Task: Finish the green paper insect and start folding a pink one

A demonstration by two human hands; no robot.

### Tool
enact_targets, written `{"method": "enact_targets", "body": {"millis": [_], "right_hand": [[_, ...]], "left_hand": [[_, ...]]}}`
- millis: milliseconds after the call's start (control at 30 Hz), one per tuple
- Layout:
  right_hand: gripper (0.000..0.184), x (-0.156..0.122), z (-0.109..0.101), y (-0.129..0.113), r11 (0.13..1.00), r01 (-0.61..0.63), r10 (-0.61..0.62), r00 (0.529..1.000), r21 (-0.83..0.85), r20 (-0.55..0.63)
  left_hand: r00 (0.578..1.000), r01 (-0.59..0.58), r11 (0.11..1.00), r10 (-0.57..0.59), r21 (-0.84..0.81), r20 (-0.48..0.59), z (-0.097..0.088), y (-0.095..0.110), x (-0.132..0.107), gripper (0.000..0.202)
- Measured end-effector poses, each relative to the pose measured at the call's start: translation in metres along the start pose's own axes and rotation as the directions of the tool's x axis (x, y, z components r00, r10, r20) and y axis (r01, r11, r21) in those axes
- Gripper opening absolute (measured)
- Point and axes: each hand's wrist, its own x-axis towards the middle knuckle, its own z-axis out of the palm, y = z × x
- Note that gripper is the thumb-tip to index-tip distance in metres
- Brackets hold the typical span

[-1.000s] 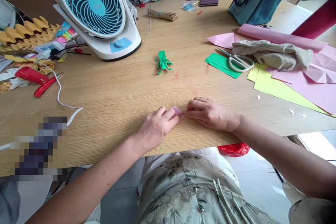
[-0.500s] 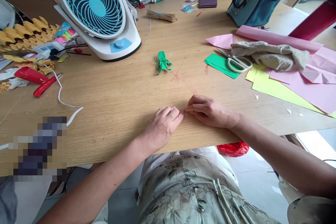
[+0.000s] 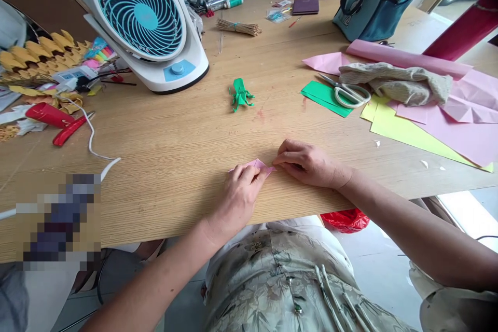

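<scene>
Near the table's front edge lies a small folded piece of pink paper, its creased top showing. My left hand covers most of it, fingers bent and pressed together on it. At the paper's right tip, my right hand has thumb and forefinger pinched together, with the other fingers curled in. Beyond both hands stands a green folded-paper insect with thin legs.
A white and blue fan stands at the back left. On the right are scissors, green paper, yellow paper, pink sheets and a crumpled cloth. A white cable runs along the left.
My left hand has shifted slightly left and down, uncovering more of the pink paper. My right hand stays at the paper's right tip. The view has shifted slightly.
</scene>
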Motion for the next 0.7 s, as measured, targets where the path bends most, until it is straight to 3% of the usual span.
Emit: {"method": "enact_targets", "body": {"millis": [133, 267, 333, 433, 567, 700], "right_hand": [[0.022, 0.0, 0.001, 0.001, 1.0, 0.001, -0.001, 1.0, 0.005, -0.001], [0.02, 0.0, 0.001, 0.001, 1.0, -0.008, 0.008, 1.0, 0.029, -0.004], [0.019, 0.0, 0.0, 0.0, 0.998, -0.031, 0.031, 1.0, 0.048, 0.001], [0.019, 0.002, 0.0, -0.003, 0.995, -0.083, 0.082, 0.996, 0.062, 0.029], [0.021, 0.006, 0.005, -0.012, 0.993, -0.12, 0.119, 0.992, 0.016, 0.037], [0.009, 0.012, 0.007, -0.016, 0.981, -0.187, 0.185, 0.982, 0.044, 0.048]], "left_hand": [[0.999, 0.003, 0.998, -0.005, 0.063, 0.042, -0.007, 0.001, 0.002, 0.047], [0.998, -0.065, 0.994, 0.067, -0.088, 0.015, -0.008, -0.011, 0.001, 0.046], [0.999, -0.005, 0.985, -0.003, -0.174, -0.05, -0.007, -0.017, 0.002, 0.042], [0.985, 0.135, 0.975, -0.151, -0.176, -0.082, -0.006, -0.022, 0.008, 0.037], [0.981, 0.186, 0.963, -0.192, -0.195, -0.012, -0.01, -0.022, 0.022, 0.033], [0.947, 0.317, 0.869, -0.313, -0.38, 0.076, -0.015, -0.022, 0.037, 0.033]]}}
